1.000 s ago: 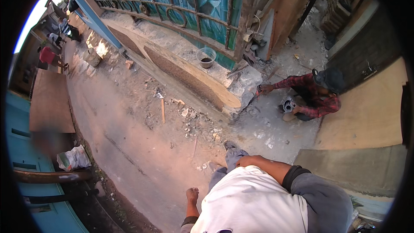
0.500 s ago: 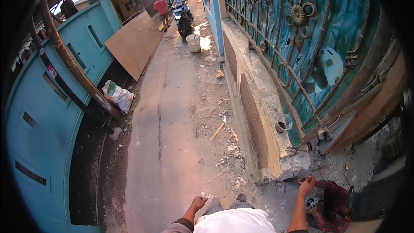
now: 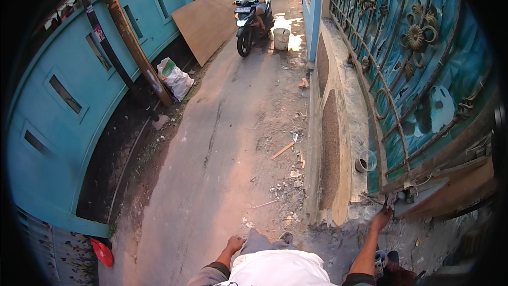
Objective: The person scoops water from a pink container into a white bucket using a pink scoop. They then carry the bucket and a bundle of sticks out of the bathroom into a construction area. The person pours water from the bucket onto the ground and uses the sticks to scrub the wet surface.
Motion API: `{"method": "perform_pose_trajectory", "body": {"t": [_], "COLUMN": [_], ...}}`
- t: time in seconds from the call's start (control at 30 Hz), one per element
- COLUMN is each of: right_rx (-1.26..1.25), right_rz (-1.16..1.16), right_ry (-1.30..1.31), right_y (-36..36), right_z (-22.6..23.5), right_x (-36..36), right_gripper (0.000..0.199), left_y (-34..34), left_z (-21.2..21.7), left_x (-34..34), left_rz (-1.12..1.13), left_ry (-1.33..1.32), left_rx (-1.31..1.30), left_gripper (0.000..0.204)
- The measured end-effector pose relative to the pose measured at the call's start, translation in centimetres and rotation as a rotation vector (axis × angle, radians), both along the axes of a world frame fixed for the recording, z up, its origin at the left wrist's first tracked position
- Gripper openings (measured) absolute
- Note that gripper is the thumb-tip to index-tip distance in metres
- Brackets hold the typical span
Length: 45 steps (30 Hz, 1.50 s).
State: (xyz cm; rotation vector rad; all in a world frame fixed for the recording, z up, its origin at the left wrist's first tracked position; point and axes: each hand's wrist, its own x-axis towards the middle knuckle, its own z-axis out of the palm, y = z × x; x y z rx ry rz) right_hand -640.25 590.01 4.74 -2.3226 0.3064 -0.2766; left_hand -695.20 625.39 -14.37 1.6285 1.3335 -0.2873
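My left hand (image 3: 236,243) hangs beside my left thigh above the road, its fingers curled in; nothing shows sticking out of it. My right hand (image 3: 381,219) reaches forward by the broken end of the low wall (image 3: 343,180), just below the lower corner of the metal gate grille (image 3: 394,177). Its fingers are closed around a small dark thing whose kind I cannot make out. A clear plastic cup (image 3: 365,162) with dark contents lies tipped on the wall top ahead of that hand.
A person on a motorbike (image 3: 247,26) faces me up the lane, beside a white bucket (image 3: 281,38). Wood scraps (image 3: 282,150) and rubble lie along the wall. Left are a plywood sheet (image 3: 206,24), a white sack (image 3: 177,80) and a pole (image 3: 124,32). A crouching person's plaid sleeve (image 3: 397,275) shows lower right.
My view has turned left. The motorbike has come nearer with its rider. My right hand has risen toward the gate corner, and the crouching person has slipped mostly below view.
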Motion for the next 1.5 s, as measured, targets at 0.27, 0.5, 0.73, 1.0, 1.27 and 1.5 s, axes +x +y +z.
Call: {"method": "perform_pose_trajectory", "body": {"t": [0.27,0.5,0.73,1.0,1.27,1.5], "right_rx": [0.061,-0.1,-0.08,-0.01,-0.155,-0.22], "right_rz": [-0.023,-0.644,0.042,0.686,1.1,1.396], "right_ry": [-0.106,0.32,0.871,0.996,1.092,1.187], "right_y": [-0.3,-11.2,1.2,16.3,27.1,30.4], "right_z": [0.3,-9.3,-16.2,-12.6,-10.0,-5.5], "right_x": [-0.7,-7.7,-21.8,-22.7,-23.0,-20.7], "right_gripper": [0.047,0.047,0.047,0.048,0.051,0.054], "left_y": [-2.5,1.2,6.1,11.0,15.1,9.6], "left_z": [4.6,8.7,14.2,4.9,3.2,2.9], "left_x": [0.4,4.4,9.4,4.1,-7.5,-11.7], "left_rz": [-0.006,-0.356,-0.61,-0.375,0.157,0.255], "left_ry": [0.032,0.2,-0.025,-0.058,0.054,0.089], "left_rx": [-0.132,-0.564,-0.347,-0.178,0.009,-0.09], "left_gripper": [0.046,0.057,0.066,0.061,0.042,0.034]}}
